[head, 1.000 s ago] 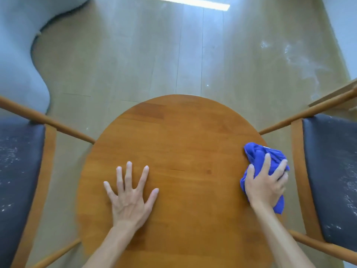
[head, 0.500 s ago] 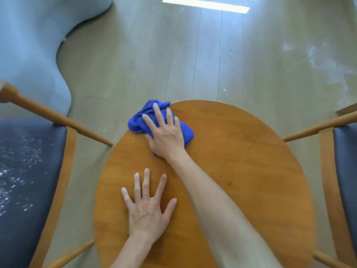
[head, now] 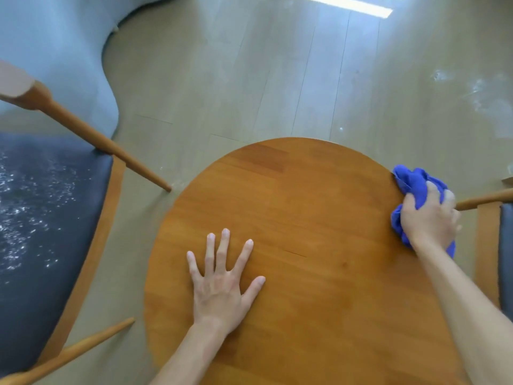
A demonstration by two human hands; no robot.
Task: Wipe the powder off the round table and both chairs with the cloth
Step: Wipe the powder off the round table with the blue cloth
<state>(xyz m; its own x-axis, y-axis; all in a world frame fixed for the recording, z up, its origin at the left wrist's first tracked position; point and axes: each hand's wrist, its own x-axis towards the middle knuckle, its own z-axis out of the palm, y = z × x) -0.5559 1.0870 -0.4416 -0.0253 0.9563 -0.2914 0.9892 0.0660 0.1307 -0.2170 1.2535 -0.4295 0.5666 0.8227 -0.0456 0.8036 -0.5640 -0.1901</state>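
Round wooden table point(head: 319, 218), its honey-coloured top built from glued planks with a smooth, faintly glossy finish, fills the near middle of the view. Nearest, the left hand point(head: 222, 284) lies flat on the top with fingers straight and spread, holding nothing. Farther out, at the table's right rim, the right hand point(head: 429, 218) grips a crumpled bright blue cloth point(head: 410, 182), fingers curled round the bunched, soft-looking fabric, which overhangs the edge. Left of the table stands a wooden-framed chair with a dark padded seat point(head: 47, 218); white powder point(head: 16, 212) speckles its cushion, and its tapered round rails slant toward the table. On the right, only a strip of a second dark-seated wooden chair point(head: 491, 240) shows at the frame's edge. Beyond lies a pale plank floor point(head: 249, 79) with whitish smears at far right, and a curved light-blue wall point(head: 55, 51) at far left
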